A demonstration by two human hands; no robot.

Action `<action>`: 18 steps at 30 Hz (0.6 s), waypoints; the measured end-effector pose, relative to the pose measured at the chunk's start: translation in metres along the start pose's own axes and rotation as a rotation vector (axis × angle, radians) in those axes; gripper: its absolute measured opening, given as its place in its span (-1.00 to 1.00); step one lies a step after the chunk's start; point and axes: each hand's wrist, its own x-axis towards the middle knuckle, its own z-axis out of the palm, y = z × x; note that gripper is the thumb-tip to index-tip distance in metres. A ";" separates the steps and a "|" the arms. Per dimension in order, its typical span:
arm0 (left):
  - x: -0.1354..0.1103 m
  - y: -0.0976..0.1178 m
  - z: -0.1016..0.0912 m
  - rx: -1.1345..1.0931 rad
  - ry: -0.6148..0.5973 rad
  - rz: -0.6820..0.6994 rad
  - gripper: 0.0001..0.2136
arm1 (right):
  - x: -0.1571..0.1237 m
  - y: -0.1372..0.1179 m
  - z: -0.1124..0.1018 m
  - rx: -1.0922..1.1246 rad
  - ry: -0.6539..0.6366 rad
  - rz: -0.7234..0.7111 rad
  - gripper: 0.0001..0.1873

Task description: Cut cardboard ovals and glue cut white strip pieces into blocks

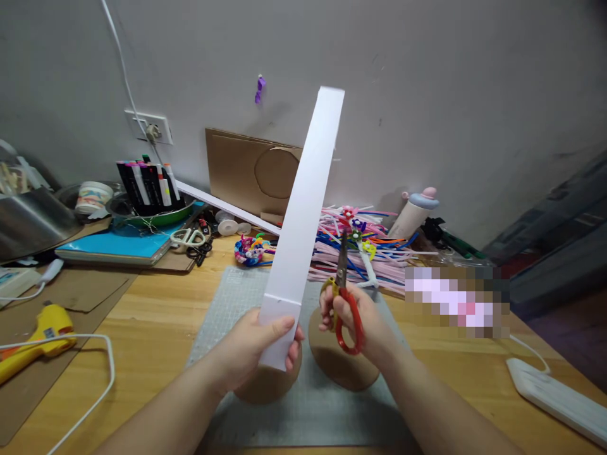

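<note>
My left hand pinches the lower end of a long white paper strip, which rises tilted to the right. A crease runs across the strip just above my thumb. In my right hand is a pair of scissors with red and yellow handles, its blades pointing up and looking closed. The scissors are to the right of the strip, apart from it. Beneath my hands, two round cardboard discs lie on a grey cutting mat: the left disc and the right disc, both partly covered.
Colourful pipe cleaners lie along the back by the wall. A yellow glue gun with a white cord is at left. Markers, white-handled scissors and a blue book sit back left. A power strip lies at right.
</note>
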 end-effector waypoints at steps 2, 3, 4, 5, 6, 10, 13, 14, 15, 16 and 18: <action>-0.004 0.003 -0.001 0.016 0.005 0.009 -0.68 | -0.015 -0.001 -0.012 -0.175 -0.088 -0.039 -0.56; -0.005 0.004 -0.001 0.020 0.005 0.009 -0.67 | -0.024 -0.002 -0.016 -0.273 -0.122 -0.024 -0.57; -0.006 0.004 -0.001 0.022 0.005 0.004 -0.67 | -0.033 -0.003 -0.020 -0.370 -0.166 0.018 -0.57; -0.007 0.004 -0.001 0.025 0.005 -0.009 -0.66 | -0.041 -0.005 -0.023 -0.456 -0.194 0.075 -0.58; -0.008 0.003 0.000 0.030 0.002 -0.028 -0.65 | -0.049 -0.008 -0.025 -0.534 -0.219 0.134 -0.59; -0.012 -0.007 0.005 0.070 -0.028 -0.125 -0.60 | -0.072 -0.025 -0.028 -0.736 -0.268 0.293 -0.57; -0.014 -0.016 0.008 0.058 -0.052 -0.181 -0.58 | -0.079 -0.033 -0.028 -0.825 -0.318 0.359 -0.55; -0.015 -0.019 0.009 0.050 -0.061 -0.203 -0.58 | -0.080 -0.035 -0.029 -0.836 -0.336 0.372 -0.54; -0.015 -0.022 0.010 0.046 -0.070 -0.223 -0.57 | -0.080 -0.035 -0.029 -0.833 -0.359 0.385 -0.54; -0.016 -0.024 0.011 0.044 -0.078 -0.243 -0.57 | -0.080 -0.035 -0.029 -0.817 -0.384 0.399 -0.54; -0.016 -0.027 0.012 0.039 -0.095 -0.283 -0.57 | -0.078 -0.035 -0.029 -0.755 -0.433 0.429 -0.53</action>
